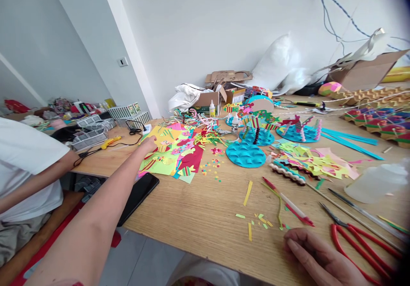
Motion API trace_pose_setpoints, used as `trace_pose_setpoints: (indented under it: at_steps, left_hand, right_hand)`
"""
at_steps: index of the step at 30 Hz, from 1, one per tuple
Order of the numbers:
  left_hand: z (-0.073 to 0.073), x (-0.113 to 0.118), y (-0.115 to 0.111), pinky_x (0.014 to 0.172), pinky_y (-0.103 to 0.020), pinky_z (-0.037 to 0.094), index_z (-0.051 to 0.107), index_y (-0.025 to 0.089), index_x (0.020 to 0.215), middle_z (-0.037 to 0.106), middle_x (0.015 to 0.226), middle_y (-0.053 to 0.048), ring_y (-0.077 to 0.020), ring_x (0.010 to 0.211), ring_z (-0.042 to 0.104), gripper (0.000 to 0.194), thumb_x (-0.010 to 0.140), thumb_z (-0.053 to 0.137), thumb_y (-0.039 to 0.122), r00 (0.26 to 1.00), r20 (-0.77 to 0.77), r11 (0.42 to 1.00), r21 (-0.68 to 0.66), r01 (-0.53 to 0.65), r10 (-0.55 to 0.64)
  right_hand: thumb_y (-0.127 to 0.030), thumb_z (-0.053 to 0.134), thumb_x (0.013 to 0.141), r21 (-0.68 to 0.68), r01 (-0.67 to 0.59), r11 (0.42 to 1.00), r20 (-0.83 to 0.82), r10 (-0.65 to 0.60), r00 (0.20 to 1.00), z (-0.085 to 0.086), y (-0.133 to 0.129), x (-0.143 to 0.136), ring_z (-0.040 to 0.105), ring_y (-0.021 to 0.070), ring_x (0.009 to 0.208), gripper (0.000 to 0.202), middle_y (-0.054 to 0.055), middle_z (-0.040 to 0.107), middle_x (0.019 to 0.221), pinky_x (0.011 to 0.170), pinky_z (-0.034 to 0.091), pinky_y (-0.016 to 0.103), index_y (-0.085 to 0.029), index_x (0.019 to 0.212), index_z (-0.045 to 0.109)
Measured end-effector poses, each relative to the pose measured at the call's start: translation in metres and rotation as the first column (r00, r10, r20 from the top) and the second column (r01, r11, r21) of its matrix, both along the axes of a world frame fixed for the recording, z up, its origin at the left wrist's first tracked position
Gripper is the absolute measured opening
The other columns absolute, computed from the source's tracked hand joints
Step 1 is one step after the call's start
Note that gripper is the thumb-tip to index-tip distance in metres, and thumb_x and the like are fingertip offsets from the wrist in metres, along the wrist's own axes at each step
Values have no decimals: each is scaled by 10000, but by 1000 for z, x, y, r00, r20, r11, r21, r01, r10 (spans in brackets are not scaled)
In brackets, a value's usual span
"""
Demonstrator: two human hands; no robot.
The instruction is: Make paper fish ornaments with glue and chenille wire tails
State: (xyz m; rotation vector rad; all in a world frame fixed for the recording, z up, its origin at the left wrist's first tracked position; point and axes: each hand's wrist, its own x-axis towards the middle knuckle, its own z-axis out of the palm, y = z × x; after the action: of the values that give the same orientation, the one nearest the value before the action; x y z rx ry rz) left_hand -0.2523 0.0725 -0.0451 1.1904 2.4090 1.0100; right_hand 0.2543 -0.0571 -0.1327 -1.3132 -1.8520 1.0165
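Note:
My left arm stretches forward, and my left hand (149,145) is over the far left of a pile of coloured paper sheets (171,162); its fingers are too small and turned away to read. Striped yellow paper fish (186,170) lie on the pile. At the front right, my right hand (320,258) rests on the table with fingers curled and thumb against them; what is inside, if anything, is hidden. Beside it are red-handled scissors (361,239), lying open, and a red-and-clear pen (288,202). Small yellow and green paper scraps (261,220) lie left of this hand.
A blue wavy disc (246,154) lies mid-table, with decorated blue bases (301,133) behind it. A black phone (139,198) is by the front edge under my left forearm. A clear bottle (378,181) stands right. Another person in a white shirt (32,158) sits at left.

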Motion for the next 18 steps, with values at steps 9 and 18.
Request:
trace_pose_setpoints:
  at_steps: [9,18]
  left_hand:
    - [39,76,-14,827,-304,401,591,179,803,605,919,-66,-262,1003,527,167,679,572,69,857,-449,967,-146,208,-252]
    - [23,242,-71,627,-252,404,549,175,669,579,691,-25,-158,684,544,226,836,407,230,336,-525,562,-360,745,-782]
  right_hand:
    - [-420,453,774,-19,26,999,-44,-27,999,24,-10,-10,511,139,535,269,-6,520,560,493,442,226,-202,680,580]
    - [-381,460,778,22,135,991,-113,-132,985,29,-17,-3,585,157,626,207,34,605,668,563,481,241,-199,766,558]
